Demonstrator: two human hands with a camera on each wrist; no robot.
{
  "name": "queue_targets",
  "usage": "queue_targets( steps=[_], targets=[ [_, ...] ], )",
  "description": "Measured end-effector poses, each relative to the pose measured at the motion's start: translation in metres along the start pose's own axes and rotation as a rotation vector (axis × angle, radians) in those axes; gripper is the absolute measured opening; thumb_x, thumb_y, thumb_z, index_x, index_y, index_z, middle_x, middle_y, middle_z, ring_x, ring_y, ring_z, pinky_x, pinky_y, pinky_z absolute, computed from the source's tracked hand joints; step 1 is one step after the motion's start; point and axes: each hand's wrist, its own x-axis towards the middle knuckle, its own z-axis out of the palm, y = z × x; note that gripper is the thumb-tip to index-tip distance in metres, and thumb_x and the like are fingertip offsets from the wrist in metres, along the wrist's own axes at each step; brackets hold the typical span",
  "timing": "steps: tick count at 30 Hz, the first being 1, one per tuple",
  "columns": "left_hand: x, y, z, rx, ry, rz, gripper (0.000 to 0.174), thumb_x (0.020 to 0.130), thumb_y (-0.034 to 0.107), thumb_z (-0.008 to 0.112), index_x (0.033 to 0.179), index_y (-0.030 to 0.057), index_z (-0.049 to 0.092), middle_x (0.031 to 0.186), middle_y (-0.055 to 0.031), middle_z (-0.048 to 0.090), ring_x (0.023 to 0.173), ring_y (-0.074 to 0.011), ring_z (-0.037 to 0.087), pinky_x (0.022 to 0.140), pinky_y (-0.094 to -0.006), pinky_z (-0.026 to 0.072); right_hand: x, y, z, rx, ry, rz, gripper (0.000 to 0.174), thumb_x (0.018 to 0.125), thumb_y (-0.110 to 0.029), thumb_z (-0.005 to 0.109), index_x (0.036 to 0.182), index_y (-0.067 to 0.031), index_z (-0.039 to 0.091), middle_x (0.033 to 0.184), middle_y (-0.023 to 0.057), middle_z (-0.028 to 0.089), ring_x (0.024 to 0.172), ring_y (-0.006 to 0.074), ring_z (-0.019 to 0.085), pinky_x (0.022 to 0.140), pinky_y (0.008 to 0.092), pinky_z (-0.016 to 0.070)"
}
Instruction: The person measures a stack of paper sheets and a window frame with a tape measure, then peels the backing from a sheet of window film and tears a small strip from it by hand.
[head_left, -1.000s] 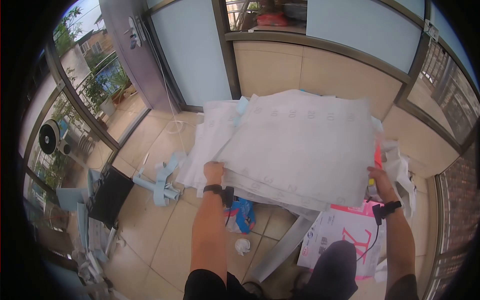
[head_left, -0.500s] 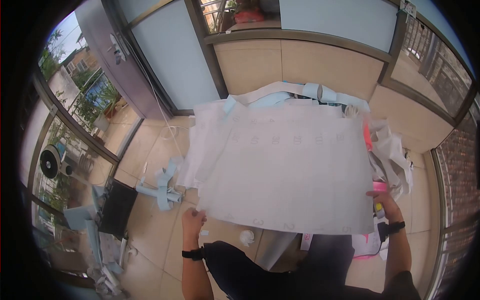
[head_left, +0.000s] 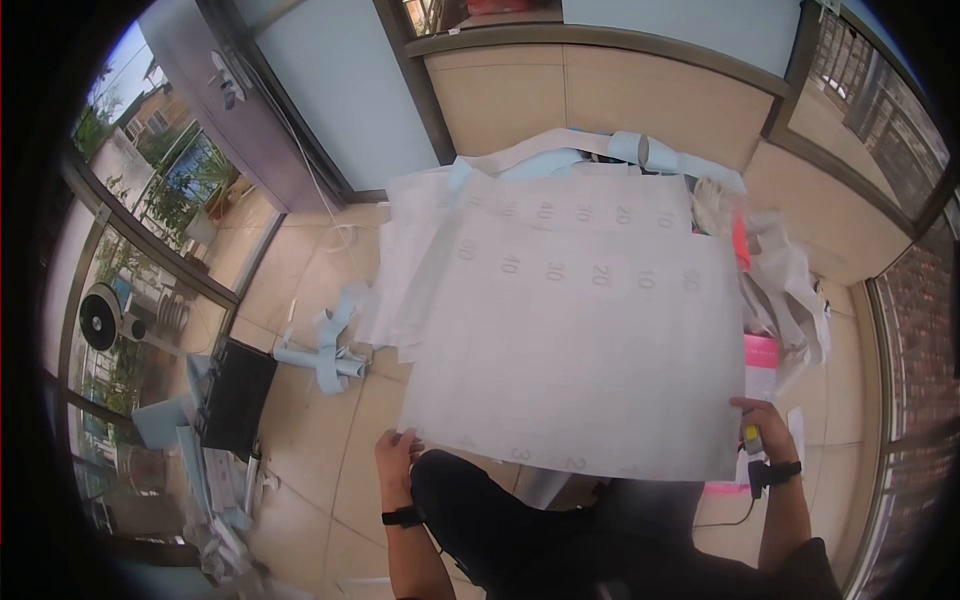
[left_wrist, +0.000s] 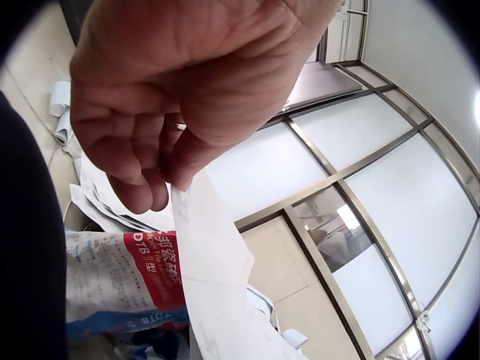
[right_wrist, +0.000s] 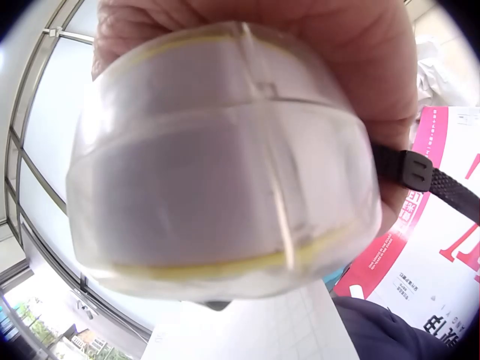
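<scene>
A large white sheet printed with rows of numbers lies over a stack of similar sheets, its near edge over the person's legs. At its near left corner the left hand pinches the edge; the left wrist view shows thumb and fingertips on the white sheet. The right hand has its fingertips at the sheet's right edge, low down. That hand grips a rounded clear case with yellow edges, like a tape measure, which hides most of the fingers in the right wrist view.
Pale blue strips curl on the tiled floor at the left, beside a black panel. More strips lie behind the stack. Crumpled white material and a pink and white box are at the right. A printed bag lies below the left hand.
The top sheet has come toward the person, baring blue strips behind and a number row on the sheet beneath. The left hand has moved nearer the body, the right hand slightly.
</scene>
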Motion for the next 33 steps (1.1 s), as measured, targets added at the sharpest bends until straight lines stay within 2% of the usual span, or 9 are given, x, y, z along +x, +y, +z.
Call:
queue_targets(
  steps=[9,12,15,16,18,21,25,28,33],
  targets=[
    [0.008,-0.010,-0.004,-0.068,0.040,0.010,0.020,0.089,0.015,0.066,0.097,-0.0014,0.057,0.079,-0.0071,0.064,0.066,-0.0162,0.065,0.054,-0.0249,0.0475,0.002,0.005,0.003,0.030,0.036,0.046,0.047,0.077,-0.013,0.049,0.117,0.0085,0.062,0.067,0.0061,0.059,0.063,0.0141,0.059,0.062,0.0263,0.0487],
    [0.014,-0.010,-0.008,-0.082,0.037,0.015,0.023,0.090,0.015,0.065,0.104,-0.0005,0.057,0.078,-0.0057,0.064,0.065,-0.0153,0.065,0.054,-0.0242,0.0475,0.010,0.030,-0.014,-0.114,0.011,-0.140,0.048,0.078,-0.014,0.051,0.120,0.0068,0.062,0.075,0.0073,0.063,0.071,0.0149,0.061,0.070,0.0260,0.0490],
    [0.023,-0.015,-0.014,-0.055,0.019,0.002,0.029,0.090,0.015,0.066,0.112,-0.0015,0.057,0.084,-0.0076,0.064,0.070,-0.0166,0.065,0.053,-0.0256,0.0471,0.008,0.001,0.000,-0.091,-0.041,0.046,0.039,0.081,-0.013,0.055,0.116,0.0024,0.064,0.113,0.0108,0.065,0.113,0.0213,0.054,0.094,0.0302,0.0442],
    [0.018,-0.010,-0.007,-0.051,0.001,0.002,0.029,0.090,0.015,0.066,0.112,-0.0015,0.057,0.084,-0.0076,0.064,0.070,-0.0166,0.065,0.053,-0.0256,0.0471,0.005,-0.005,0.005,-0.015,0.022,0.030,0.040,0.081,-0.013,0.056,0.118,0.0009,0.062,0.115,0.0106,0.064,0.112,0.0213,0.055,0.093,0.0304,0.0442],
    [0.000,0.000,0.003,0.216,0.361,0.258,0.033,0.090,0.013,0.065,0.117,-0.0028,0.056,0.089,-0.0087,0.062,0.073,-0.0169,0.061,0.056,-0.0260,0.0463,-0.001,-0.009,-0.004,-0.055,0.100,-0.011,0.049,0.080,-0.014,0.062,0.127,-0.0026,0.055,0.119,0.0102,0.059,0.109,0.0198,0.055,0.092,0.0305,0.0443],
    [-0.044,0.035,0.028,0.369,0.562,0.650,0.033,0.089,0.011,0.064,0.117,-0.0036,0.056,0.090,-0.0093,0.059,0.074,-0.0166,0.056,0.062,-0.0268,0.0463,-0.036,-0.078,0.019,-0.213,0.185,-0.002,0.056,0.077,-0.017,0.068,0.129,-0.0023,0.053,0.117,0.0093,0.058,0.106,0.0185,0.055,0.089,0.0306,0.0450],
    [-0.125,0.064,0.104,0.193,-0.421,0.602,0.031,0.090,0.010,0.064,0.118,-0.0006,0.058,0.088,-0.0068,0.061,0.079,-0.0131,0.057,0.071,-0.0263,0.0491,-0.053,-0.134,0.078,-0.320,-0.211,-0.049,0.085,0.074,-0.029,0.080,0.143,-0.0061,0.036,0.122,0.0096,0.053,0.100,0.0202,0.056,0.087,0.0324,0.0463],
    [-0.175,0.058,0.160,0.025,-1.156,0.245,0.033,0.098,0.014,0.057,0.128,0.0020,0.053,0.113,-0.0075,0.060,0.095,-0.0121,0.059,0.083,-0.0275,0.0484,-0.042,-0.127,0.150,-0.378,-0.482,0.038,0.111,0.068,-0.044,0.085,0.149,0.0000,0.024,0.126,0.0147,0.049,0.102,0.0264,0.056,0.091,0.0339,0.0462],
    [-0.170,0.034,0.174,-0.032,-1.216,0.209,0.020,0.101,0.012,0.051,0.117,0.0004,0.054,0.102,-0.0038,0.056,0.092,-0.0111,0.055,0.081,-0.0250,0.0456,-0.025,-0.108,0.186,-0.359,-0.550,0.134,0.118,0.063,-0.051,0.086,0.148,0.0029,0.024,0.127,0.0197,0.049,0.112,0.0313,0.057,0.094,0.0350,0.0462]
  ],
)
